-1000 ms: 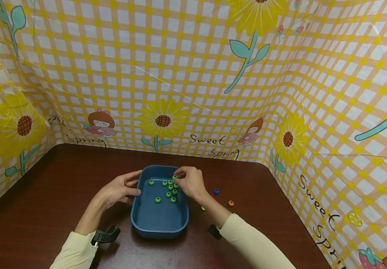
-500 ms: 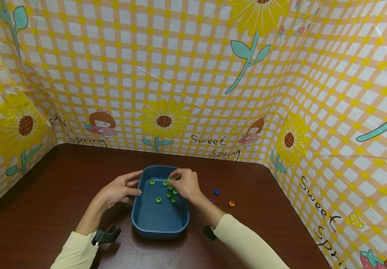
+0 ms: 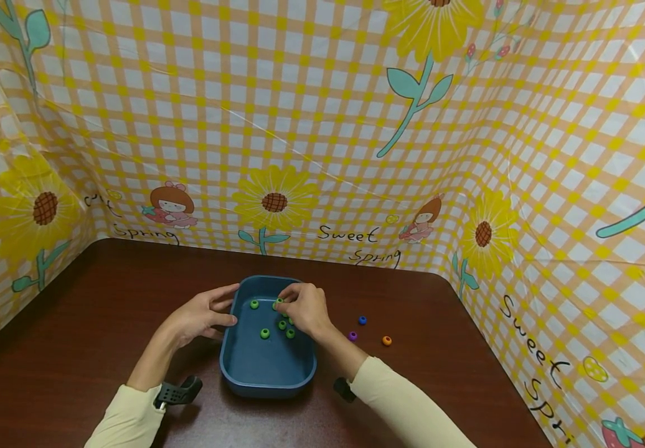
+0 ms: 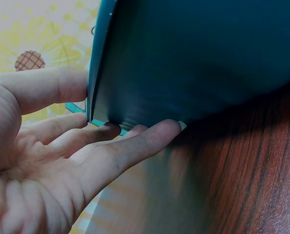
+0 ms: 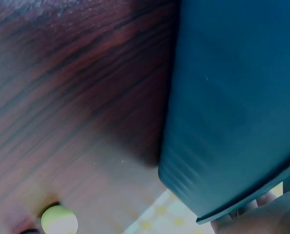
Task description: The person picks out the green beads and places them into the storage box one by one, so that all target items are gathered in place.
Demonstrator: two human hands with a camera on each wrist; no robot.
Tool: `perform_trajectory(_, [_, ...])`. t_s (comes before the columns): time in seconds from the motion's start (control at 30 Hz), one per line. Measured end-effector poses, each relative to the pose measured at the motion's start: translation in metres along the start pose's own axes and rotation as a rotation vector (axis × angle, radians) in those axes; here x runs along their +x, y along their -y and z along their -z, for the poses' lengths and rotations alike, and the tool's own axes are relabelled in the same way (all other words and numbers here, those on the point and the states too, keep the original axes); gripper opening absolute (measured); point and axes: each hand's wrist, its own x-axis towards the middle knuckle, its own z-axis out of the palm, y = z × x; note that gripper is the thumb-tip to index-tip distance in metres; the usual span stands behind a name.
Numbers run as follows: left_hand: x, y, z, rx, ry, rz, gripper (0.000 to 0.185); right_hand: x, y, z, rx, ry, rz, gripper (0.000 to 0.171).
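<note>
A blue rectangular tray (image 3: 266,376) stands on the table with several green beads (image 3: 265,333) on its floor. My right hand (image 3: 307,309) reaches over its right rim and pinches a green bead (image 3: 279,301) between thumb and fingertips, close above another green one. More beads are partly hidden under that hand. Along the left side, my left hand (image 3: 200,315) touches the tray, its fingers extended and thumb at the rim. The left wrist view shows the fingers (image 4: 135,151) lying against the tray's outer wall (image 4: 194,58). In the right wrist view the right hand (image 5: 267,219) is mostly cut off.
Right of the tray lie a blue bead (image 3: 362,320), a purple bead (image 3: 353,336) and an orange bead (image 3: 386,341) on the dark wooden table (image 3: 429,373). A yellow bead (image 5: 59,220) shows in the right wrist view. Checked sunflower cloth (image 3: 322,205) walls the table.
My right hand has moved left and slightly nearer inside the tray, carrying the pinched green bead. The purple bead has come out from behind the forearm; the yellow one is now hidden in the head view.
</note>
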Motion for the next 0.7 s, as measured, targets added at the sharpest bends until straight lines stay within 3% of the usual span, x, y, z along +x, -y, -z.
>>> perform_trajectory(0.7, [-0.0005,-0.0015,-0.0003,-0.011,0.004,0.004,0.080,-0.0024,-0.0030,-0.0085,-0.036,0.003,0.016,0.012])
